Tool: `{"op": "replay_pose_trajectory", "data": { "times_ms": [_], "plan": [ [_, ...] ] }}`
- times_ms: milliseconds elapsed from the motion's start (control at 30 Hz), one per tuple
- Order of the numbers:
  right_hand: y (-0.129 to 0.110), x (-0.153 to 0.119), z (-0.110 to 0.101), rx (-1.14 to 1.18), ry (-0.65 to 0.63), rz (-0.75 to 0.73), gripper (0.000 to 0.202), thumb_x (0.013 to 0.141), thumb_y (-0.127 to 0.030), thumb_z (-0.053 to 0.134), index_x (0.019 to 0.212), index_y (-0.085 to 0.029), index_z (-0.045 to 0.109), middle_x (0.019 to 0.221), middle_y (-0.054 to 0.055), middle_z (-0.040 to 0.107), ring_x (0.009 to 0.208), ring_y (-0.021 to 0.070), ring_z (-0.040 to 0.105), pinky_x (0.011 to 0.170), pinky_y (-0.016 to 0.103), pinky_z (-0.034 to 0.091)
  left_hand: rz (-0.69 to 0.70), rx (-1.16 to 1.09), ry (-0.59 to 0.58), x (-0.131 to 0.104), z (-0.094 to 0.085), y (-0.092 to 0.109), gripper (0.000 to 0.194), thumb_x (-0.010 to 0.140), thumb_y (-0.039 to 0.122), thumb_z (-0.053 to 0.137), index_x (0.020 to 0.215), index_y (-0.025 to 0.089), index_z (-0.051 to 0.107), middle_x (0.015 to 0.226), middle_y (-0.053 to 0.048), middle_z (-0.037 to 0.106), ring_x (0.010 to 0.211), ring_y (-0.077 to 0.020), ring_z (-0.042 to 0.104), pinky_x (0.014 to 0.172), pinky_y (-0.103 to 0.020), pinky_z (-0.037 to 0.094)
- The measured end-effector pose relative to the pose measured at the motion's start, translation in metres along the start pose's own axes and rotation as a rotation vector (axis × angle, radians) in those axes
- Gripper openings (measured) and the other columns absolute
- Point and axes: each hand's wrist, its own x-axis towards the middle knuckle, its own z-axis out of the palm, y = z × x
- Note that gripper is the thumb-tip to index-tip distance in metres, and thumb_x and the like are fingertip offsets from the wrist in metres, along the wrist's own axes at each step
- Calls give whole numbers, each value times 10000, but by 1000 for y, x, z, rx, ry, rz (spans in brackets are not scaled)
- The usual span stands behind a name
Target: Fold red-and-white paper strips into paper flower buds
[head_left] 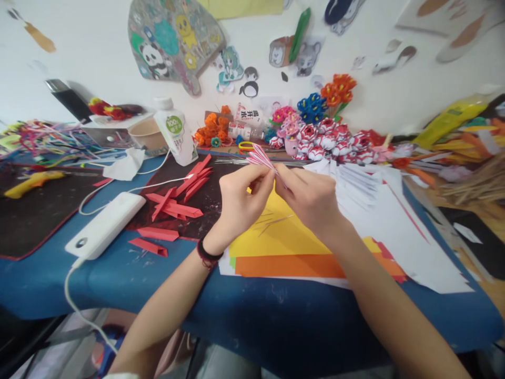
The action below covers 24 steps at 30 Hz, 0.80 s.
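Red-and-white striped folded paper piece, long axis slanting up-left, lower end pinched by fingers of left hand and right hand.

Soft, bright light is spreading fairly evenly over the wall and the blue tabletop. A faint, blurry-edged shadow is falling on the wall just right of the black bottle, while the area below the tabletop at near left is sinking into dimness. The white sheets at right are washing out, losing surface detail. The wide lens is bowing the tabletop's near edge and making the yellow bottle at far right lean and smear; the striped paper is looking slightly soft.
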Motion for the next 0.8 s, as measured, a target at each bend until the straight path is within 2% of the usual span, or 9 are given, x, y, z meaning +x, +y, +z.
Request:
{"op": "replay_pose_trajectory", "data": {
  "times_ms": [133,233,300,400,500,600,700,800],
  "plan": [
    [10,-3,2,-58,-31,51,257,1028,-167,522,994,-84,763,573,-15,587,519,109,523,518,300,317,-1,-28,21,-4,3,5,217,956,231,647,750,162,662,636,17,631,543,-76,512,546,-222,388],
    [19,-5,3,-75,23,90,287,1029,-175,502,955,-119,773,560,-10,576,518,112,511,526,304,309,32,42,73,-2,2,3,231,962,262,645,754,165,668,642,8,648,545,-81,532,558,-227,400],
    [18,-4,3,-57,12,115,282,1031,-186,499,1010,-131,775,579,-3,588,541,118,527,542,305,320,-27,36,82,1,-1,-1,254,970,319,647,770,167,683,649,1,664,557,-89,558,566,-224,418],
    [12,-3,3,-22,-28,62,285,1031,-190,487,1016,-140,767,555,-14,560,510,114,497,529,313,313,-151,-43,18,6,-6,-6,302,991,416,623,840,174,722,665,-7,694,561,-95,574,572,-222,435],
    [9,-4,4,5,-63,78,281,1030,-187,477,1001,-152,754,546,-15,545,507,119,497,518,326,293,-203,-80,-69,6,-5,-6,375,1007,474,579,846,176,739,684,-22,712,521,-91,532,531,-225,408],
    [10,-6,5,37,-82,69,270,1044,-219,483,1049,-140,740,569,-5,566,526,122,518,524,327,297,-271,-149,-127,4,-1,-3,341,970,467,633,825,173,729,714,-33,724,562,-105,582,530,-223,419],
    [11,-7,6,29,-99,31,270,1045,-216,482,1050,-133,739,572,0,568,534,126,521,524,323,295,-325,-214,-99,2,2,-4,275,919,410,705,787,169,707,692,-19,697,590,-113,606,564,-227,454],
    [9,-7,7,-44,-91,-12,279,1027,-179,476,980,-140,748,547,-11,530,520,128,488,520,322,287,-322,-239,-68,1,3,-5,228,895,357,724,776,164,707,678,-2,669,597,-106,586,593,-230,470]
  ]
}}
